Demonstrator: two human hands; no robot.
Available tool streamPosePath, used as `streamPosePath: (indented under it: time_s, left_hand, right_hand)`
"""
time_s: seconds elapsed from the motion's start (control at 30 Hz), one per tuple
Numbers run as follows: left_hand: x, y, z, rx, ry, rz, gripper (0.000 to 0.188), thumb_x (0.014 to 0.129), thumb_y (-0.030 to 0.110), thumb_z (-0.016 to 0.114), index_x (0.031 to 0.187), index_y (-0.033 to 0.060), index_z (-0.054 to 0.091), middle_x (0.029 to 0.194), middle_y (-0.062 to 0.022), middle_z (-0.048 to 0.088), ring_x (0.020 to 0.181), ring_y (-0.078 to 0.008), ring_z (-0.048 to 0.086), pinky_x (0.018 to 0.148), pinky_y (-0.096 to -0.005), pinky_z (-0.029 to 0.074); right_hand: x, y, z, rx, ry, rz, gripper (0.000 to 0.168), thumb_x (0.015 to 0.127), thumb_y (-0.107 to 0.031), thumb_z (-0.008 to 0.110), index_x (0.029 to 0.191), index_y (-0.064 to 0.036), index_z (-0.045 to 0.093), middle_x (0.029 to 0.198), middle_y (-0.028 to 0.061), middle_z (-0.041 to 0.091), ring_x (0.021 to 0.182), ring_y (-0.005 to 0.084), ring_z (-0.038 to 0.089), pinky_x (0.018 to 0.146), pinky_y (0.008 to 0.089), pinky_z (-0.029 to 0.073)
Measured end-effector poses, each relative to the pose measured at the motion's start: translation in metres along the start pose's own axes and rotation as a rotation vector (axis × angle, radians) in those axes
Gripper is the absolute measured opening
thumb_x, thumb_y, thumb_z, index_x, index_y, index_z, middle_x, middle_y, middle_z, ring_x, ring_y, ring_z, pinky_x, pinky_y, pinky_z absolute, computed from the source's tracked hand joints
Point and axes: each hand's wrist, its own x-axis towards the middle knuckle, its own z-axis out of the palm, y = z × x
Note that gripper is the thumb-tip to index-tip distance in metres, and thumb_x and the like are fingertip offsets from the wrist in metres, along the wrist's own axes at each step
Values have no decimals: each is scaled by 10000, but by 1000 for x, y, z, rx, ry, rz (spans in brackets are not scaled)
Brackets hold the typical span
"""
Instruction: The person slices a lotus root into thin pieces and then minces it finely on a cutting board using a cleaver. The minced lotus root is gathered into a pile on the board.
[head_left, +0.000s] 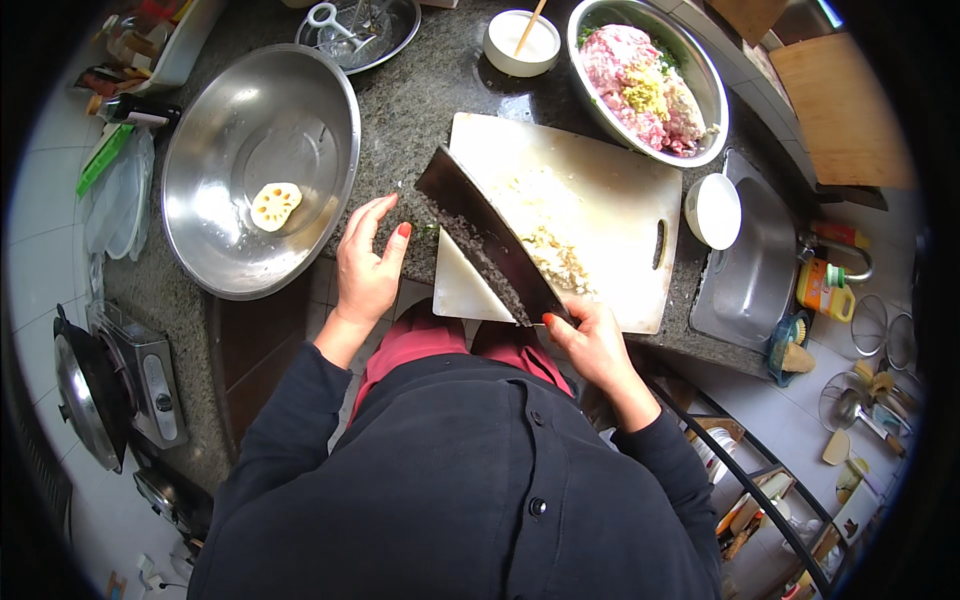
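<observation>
My right hand (589, 341) grips a broad, dark-bladed cleaver (499, 240) at its handle end. Chopped bits cling along the blade, which is held tilted over the left part of a white plastic cutting board (630, 187). Finely chopped pale food (559, 259) lies on the board to the right of the blade. My left hand (371, 259) is raised left of the cleaver, fingers apart, holding nothing. Beside it stands a large stainless steel basin (300, 105) with one slice of lotus root (276, 206) in it.
A steel bowl (724, 112) of minced meat stands behind the board, beside a small white bowl (521, 45) with a chopstick. A white bowl (712, 212) sits between the board and the sink (757, 255). A metal plate (409, 34) and a portable gas stove (154, 390) are further left.
</observation>
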Motion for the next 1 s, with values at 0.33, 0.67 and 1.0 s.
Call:
streamPosePath:
  time_s: [0.33, 0.67, 1.0]
  left_hand:
    - [3, -2, 7, -22, -45, -1, 378, 949, 186, 691, 1268, -9, 633, 1262, -194, 644, 1172, -352, 628, 1021, -405, 481]
    - [15, 59, -7, -16, 40, 236, 687, 872, 296, 797, 1405, -30, 512, 1318, -190, 610, 1226, -321, 595, 1032, -406, 474]
    - [-15, 100, 59, 497, -582, 350, 338, 696, 114, 768, 1022, 67, 691, 935, -86, 664, 912, -296, 652, 776, -412, 530]
  right_hand:
    - [-13, 25, -17, 82, 215, 122, 182, 921, -139, 634, 812, 6, 646, 611, 9, 579, 569, 78, 496, 543, 293, 423]
    - [-27, 2, -78, -456, 280, -301, 194, 828, -128, 716, 1015, -91, 754, 803, 145, 718, 723, 327, 699, 653, 386, 535]
    - [4, 23, -119, -914, 52, -636, 158, 711, -161, 750, 834, -127, 656, 696, 41, 642, 715, 238, 667, 695, 391, 459]
